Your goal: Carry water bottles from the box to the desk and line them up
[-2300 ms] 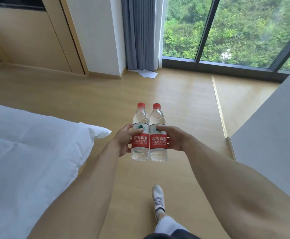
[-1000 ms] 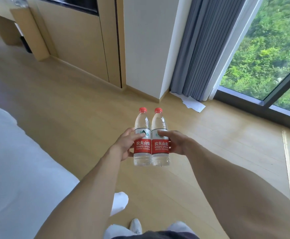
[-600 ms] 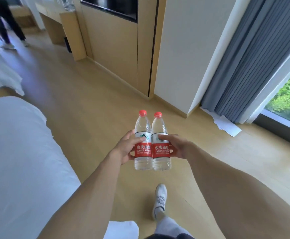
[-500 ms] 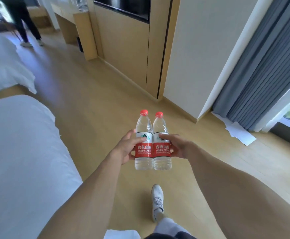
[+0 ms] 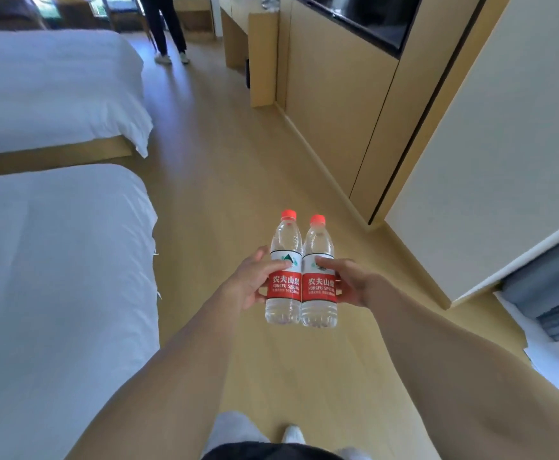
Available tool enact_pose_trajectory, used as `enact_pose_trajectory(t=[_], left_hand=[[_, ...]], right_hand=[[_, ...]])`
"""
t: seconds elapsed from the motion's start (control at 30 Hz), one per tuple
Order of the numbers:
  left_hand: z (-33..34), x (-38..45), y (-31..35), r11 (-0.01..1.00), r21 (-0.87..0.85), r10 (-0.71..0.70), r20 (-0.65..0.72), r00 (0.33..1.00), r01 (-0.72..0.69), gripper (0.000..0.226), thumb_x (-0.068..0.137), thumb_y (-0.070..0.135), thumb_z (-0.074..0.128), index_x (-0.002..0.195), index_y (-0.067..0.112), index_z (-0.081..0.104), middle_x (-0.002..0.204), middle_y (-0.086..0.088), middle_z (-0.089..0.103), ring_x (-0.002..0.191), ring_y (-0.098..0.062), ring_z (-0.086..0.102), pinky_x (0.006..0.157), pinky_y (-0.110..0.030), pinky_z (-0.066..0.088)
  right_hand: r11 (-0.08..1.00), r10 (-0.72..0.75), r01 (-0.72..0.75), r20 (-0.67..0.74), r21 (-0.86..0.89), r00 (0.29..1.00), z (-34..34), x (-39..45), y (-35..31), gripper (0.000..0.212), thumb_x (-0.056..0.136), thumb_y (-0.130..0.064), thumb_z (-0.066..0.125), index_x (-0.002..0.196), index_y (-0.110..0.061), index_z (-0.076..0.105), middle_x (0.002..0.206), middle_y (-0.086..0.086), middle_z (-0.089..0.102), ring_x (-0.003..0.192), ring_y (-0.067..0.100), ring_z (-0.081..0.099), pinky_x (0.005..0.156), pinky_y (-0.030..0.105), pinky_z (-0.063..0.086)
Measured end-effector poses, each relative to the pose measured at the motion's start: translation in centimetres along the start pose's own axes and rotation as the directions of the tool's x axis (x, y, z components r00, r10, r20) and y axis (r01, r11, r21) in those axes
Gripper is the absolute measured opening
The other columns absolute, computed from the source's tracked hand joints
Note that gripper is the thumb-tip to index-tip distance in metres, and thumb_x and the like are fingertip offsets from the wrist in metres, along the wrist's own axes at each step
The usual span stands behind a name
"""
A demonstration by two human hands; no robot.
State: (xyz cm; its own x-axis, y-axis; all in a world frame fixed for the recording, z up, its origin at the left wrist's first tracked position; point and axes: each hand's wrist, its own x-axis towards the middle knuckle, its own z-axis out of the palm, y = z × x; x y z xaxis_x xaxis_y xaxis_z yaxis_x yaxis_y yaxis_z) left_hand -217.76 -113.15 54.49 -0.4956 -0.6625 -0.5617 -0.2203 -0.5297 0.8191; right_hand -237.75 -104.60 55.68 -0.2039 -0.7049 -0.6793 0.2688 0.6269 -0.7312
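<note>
**Two bottles carried upright, the surface well ahead and to the right**

Two bottles were held side by side and touching, both upright, red caps up, long axes vertical. The left bottle was gripped at its label by the left hand, thumb laid across the front and fingers curled behind. The right bottle was gripped in the same way by the right hand. Both were carried in the air in front of the body, over the wooden floor, resting on nothing.

The surface was seen far ahead at the upper edge of the view, against the right-hand wall and beyond the panelled cabinet. What looked like clear bottles stood at its near end, though they were too cut off to be told for certain. From the hands it lay well apart, forward and slightly to the right; the right hand was therefore judged the nearer one on arrival, and the bottles, already vertical, were judged to need no turning before being set down.

Two beds lay to the left of the path. Another person's legs were seen standing in the aisle near the surface. The box was not in view.
</note>
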Motion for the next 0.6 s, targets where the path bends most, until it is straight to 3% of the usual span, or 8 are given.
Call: enact_pose_trajectory(t=[0.23, 0.6], left_hand=[[-3.7, 8.6, 5.0, 0.999, -0.038, 0.003, -0.049, 0.999, -0.005, 0.045, 0.079, 0.027, 0.080, 0.118, 0.042, 0.062, 0.098, -0.002, 0.077, 0.082, -0.020, 0.074, 0.068, -0.039, 0.059], [-14.6, 26.9, 19.2, 0.997, -0.058, 0.046, -0.040, 0.998, -0.048, 0.048, 0.080, 0.028, 0.081, 0.120, 0.042, 0.060, 0.097, -0.003, 0.078, 0.086, -0.022, 0.075, 0.078, -0.049, 0.061]], right_hand=[[1.000, 0.017, -0.016, 0.055, -0.022, 0.998, 1.4, 9.4, -7.2, 0.027, 0.087, -0.026, 0.074, 0.108, -0.011, 0.063, 0.094, 0.008, 0.070, 0.086, 0.024, 0.066, 0.095, 0.048, 0.053], [0.998, -0.042, 0.045, 0.060, -0.044, 0.997, 6.7, 27.2, -24.9, 0.040, 0.086, -0.025, 0.076, 0.119, -0.008, 0.062, 0.103, 0.010, 0.072, 0.092, 0.026, 0.068, 0.089, 0.045, 0.056]])
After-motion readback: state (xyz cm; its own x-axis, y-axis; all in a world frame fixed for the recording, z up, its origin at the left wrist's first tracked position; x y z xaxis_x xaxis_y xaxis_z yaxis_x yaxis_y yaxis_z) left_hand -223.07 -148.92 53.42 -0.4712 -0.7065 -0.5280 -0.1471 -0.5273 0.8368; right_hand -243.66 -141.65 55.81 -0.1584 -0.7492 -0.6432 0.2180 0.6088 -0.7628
